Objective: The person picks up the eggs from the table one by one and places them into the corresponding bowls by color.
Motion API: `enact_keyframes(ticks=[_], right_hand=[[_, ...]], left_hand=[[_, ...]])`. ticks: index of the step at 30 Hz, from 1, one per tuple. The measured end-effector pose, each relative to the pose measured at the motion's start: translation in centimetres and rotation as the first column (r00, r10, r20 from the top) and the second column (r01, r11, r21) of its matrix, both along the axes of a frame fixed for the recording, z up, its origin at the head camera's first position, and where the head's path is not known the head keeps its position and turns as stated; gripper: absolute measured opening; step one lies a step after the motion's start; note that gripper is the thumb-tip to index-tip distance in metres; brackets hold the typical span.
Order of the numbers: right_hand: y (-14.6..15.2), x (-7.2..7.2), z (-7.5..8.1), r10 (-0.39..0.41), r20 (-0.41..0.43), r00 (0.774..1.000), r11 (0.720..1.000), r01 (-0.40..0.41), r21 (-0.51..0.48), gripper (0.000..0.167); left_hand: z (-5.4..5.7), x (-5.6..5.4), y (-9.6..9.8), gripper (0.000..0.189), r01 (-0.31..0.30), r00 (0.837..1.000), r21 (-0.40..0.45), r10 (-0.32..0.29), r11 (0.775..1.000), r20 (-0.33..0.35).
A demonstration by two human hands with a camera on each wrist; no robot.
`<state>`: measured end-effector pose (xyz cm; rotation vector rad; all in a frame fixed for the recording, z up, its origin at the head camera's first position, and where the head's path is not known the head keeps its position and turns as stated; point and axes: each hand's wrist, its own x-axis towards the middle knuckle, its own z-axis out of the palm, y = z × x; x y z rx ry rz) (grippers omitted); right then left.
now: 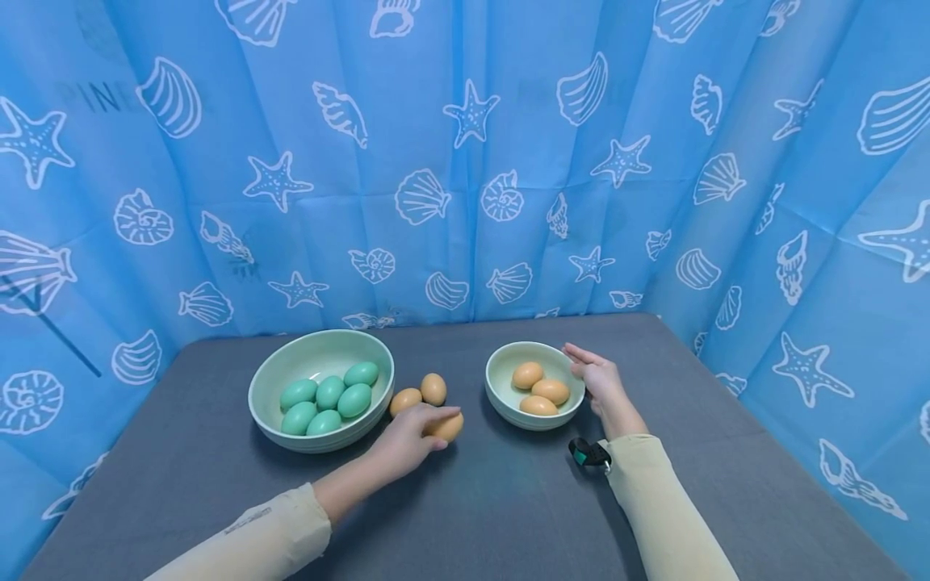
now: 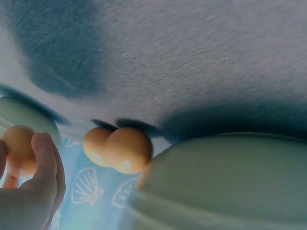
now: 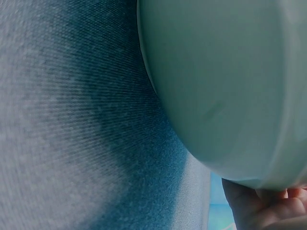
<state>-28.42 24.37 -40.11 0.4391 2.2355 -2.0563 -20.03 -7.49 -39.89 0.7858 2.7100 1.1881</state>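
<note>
My left hand (image 1: 408, 442) pinches a brown egg (image 1: 446, 428) between thumb and fingers; the left wrist view shows this egg (image 2: 20, 151) held above the table. Just behind that hand, two more brown eggs (image 1: 433, 389) lie on the table against the right side of a large pale green bowl (image 1: 265, 373), which holds several green eggs (image 1: 330, 393). A smaller pale green bowl (image 1: 501, 395) contains three brown eggs (image 1: 550, 392). My right hand (image 1: 603, 385) rests at its right rim with fingers extended; in the right wrist view the fingers (image 3: 247, 203) meet the bowl's side.
Dark grey cloth (image 1: 494, 500) covers the table. Behind and to the right hangs a blue curtain (image 1: 465, 242) with white shells and starfish. A black strap with a green patch (image 1: 590, 453) sits by the right cuff.
</note>
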Motion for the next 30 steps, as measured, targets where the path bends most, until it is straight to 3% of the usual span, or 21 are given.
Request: enact_keyframes(ticks=[13,21,30], right_hand=[[0.1,-0.1,0.1,-0.002,-0.002,1.000,1.000,0.002,-0.010,0.048],[0.1,-0.1,0.0,0.004,-0.007,1.000,1.000,-0.004,-0.017,0.048],[0.2,-0.2,0.1,-0.004,-0.008,1.000,1.000,0.004,-0.026,0.048]], left_hand=[[1.7,-0.5,2.5,0.050,-0.002,0.995,0.050,-0.003,0.999,0.099],[2.3,-1.0,3.7,0.050,-0.008,0.997,0.065,0.003,0.998,0.081],[2.8,-1.7,4.9,0.049,-0.034,0.991,0.077,0.024,0.997,0.128]])
